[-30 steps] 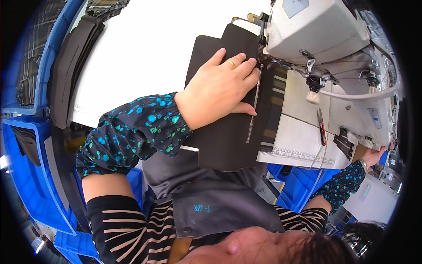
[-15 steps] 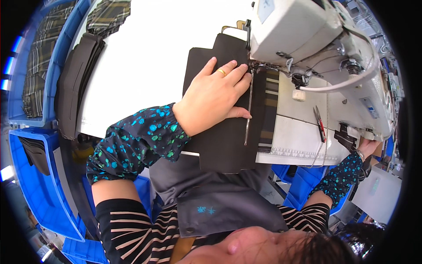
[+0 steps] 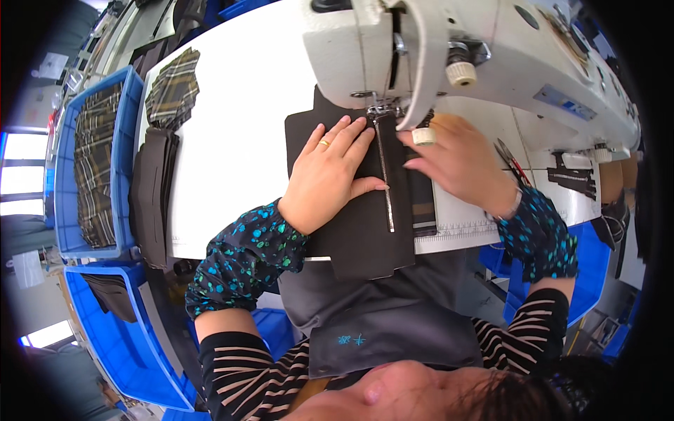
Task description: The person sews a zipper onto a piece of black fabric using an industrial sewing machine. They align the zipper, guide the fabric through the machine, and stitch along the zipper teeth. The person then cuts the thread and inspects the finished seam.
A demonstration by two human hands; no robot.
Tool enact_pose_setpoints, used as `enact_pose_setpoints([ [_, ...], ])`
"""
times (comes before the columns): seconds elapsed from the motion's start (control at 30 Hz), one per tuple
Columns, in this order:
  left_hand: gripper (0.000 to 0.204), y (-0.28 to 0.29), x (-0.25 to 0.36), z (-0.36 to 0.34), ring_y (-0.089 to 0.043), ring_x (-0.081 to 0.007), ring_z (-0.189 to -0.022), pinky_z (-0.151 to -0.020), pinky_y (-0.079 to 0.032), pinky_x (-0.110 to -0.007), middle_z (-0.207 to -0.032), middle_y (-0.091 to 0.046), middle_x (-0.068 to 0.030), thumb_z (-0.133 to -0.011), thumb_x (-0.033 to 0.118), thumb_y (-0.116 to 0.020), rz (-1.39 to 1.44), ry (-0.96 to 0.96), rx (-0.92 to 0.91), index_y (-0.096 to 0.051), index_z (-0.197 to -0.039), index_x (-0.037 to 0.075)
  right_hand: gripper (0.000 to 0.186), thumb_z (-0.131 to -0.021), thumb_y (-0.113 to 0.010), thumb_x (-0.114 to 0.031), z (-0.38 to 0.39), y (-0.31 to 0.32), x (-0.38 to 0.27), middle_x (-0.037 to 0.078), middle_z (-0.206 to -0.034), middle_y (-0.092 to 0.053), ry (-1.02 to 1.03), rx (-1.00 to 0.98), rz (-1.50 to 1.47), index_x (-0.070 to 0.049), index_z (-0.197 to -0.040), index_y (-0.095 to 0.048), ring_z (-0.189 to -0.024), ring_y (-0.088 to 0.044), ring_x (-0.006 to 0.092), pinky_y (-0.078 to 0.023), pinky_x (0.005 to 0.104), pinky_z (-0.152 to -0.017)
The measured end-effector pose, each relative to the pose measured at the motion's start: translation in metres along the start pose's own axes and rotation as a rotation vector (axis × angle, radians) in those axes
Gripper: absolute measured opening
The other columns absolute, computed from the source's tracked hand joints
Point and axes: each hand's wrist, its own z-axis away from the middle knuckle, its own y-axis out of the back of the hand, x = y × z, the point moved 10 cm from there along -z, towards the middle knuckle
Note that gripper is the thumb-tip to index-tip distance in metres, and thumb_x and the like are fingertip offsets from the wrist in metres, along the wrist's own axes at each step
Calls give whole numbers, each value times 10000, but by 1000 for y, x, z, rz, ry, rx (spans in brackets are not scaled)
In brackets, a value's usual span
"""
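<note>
A dark fabric piece (image 3: 361,256) with a metal zipper (image 3: 384,182) lies beneath the sewing machine's presser foot (image 3: 379,111), over a striped cloth (image 3: 425,203). My left hand (image 3: 323,172) rests flat on the dark piece left of the zipper, fingers slightly apart, thumb tip touching the zipper tape. Just right of the presser foot is my right hand (image 3: 460,158), somewhat blurred, thumb apart from its fingers; some fingertips are hidden by the machine's knob (image 3: 423,137). Scissors (image 3: 514,163) with red-and-black handles lie behind my right hand on the white table (image 3: 217,105).
A blue bin (image 3: 128,154) of plaid cloth borders the table's left side, beside plaid pieces (image 3: 172,88) and stacked dark pieces (image 3: 151,193). More blue bins (image 3: 126,358) sit below left and right. The machine body (image 3: 519,56) spans the upper right; small dark parts (image 3: 569,179) lie beneath it.
My right hand has come from the far right of the machine to beside the presser foot. My left hand stays on the dark piece. The camera view has shifted.
</note>
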Motion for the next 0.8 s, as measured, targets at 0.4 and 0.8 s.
enact_pose_setpoints([
  [0.4,792,6,13,-4,-598,-319,-1340,-1148,-449,-476,-1378,-669,-125,-775,539,-810,-45,-65,44,-681,-1366,26,437,-830,-801,-426,-7,-16,-4,56,-1213,-695,-40,-39,-92,-88,-1100,-743,-1292,-565,295,-420,482,-1149],
  [0.8,774,8,11,-6,-600,-308,-1342,-1136,-449,-458,-1359,-688,-98,-785,549,-801,-75,-66,43,-694,-1351,33,243,-926,-767,-326,-7,29,41,47,-915,-766,-430,157,-179,-88,-958,-802,-909,-701,292,-543,406,-901],
])
